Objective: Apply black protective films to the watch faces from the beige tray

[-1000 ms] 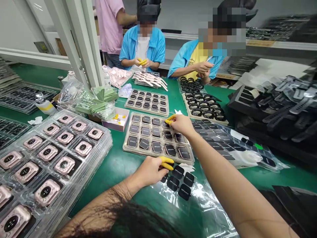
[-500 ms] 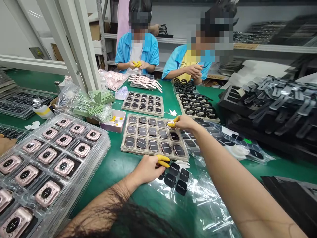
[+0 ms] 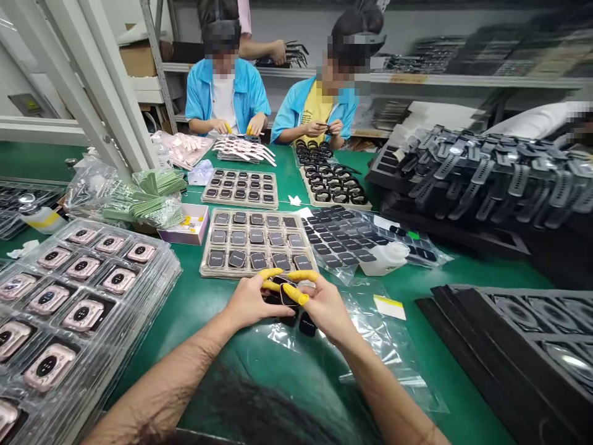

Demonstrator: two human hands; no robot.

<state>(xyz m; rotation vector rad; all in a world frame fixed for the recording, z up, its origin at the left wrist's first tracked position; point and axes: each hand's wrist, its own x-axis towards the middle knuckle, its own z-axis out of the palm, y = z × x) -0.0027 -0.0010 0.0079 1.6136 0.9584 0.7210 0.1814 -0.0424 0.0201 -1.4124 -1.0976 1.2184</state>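
My left hand (image 3: 252, 301) and my right hand (image 3: 327, 304) meet just in front of a clear plastic tray (image 3: 217, 272), both with yellow finger cots. Between their fingers is a small square watch case (image 3: 288, 295) with a dark face and a pale rim. The fingers cover much of it. Beneath the hands, black square films (image 3: 307, 324) with white lettering lie on a clear sheet, partly hidden. The tray holds rows of dark square watch cases (image 3: 257, 236), most with white lettering on top.
Stacked trays of pink watch cases (image 3: 82, 267) stand at left. A sheet of black films (image 3: 340, 230) and a white bottle (image 3: 385, 258) lie right of the tray. Black trays (image 3: 491, 334) rise at far right. Two co-workers in blue jackets (image 3: 252, 89) sit opposite.
My right hand has come back from the tray's right side to my left hand, with a watch case now between them. The view has shifted to the right.
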